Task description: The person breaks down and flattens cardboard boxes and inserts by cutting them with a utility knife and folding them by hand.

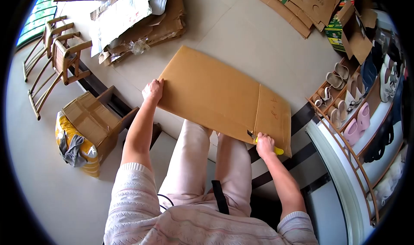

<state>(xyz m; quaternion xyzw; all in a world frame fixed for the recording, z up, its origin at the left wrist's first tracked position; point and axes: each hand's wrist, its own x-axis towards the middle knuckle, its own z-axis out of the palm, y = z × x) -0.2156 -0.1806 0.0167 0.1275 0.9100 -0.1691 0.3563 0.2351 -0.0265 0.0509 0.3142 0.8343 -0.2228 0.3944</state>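
A large flat piece of brown cardboard (215, 94) spans the space in front of my knees, tilted, with a crease and some handwriting near its right end. My left hand (153, 90) is closed on its left edge. In my right hand (265, 145) is a yellow utility knife (278, 151), gripped at the near edge of the cardboard. Its dark blade end (251, 135) lies over the cardboard close to that edge; whether it cuts in cannot be made out.
Stacked flattened cardboard (164, 27) lies on the floor ahead left, more sheets (297, 7) ahead right. Bamboo chairs (64, 55) and a taped box (92, 115) with a yellow bag (77, 146) stand left. A shoe rack (345, 137) with shoes lines the right.
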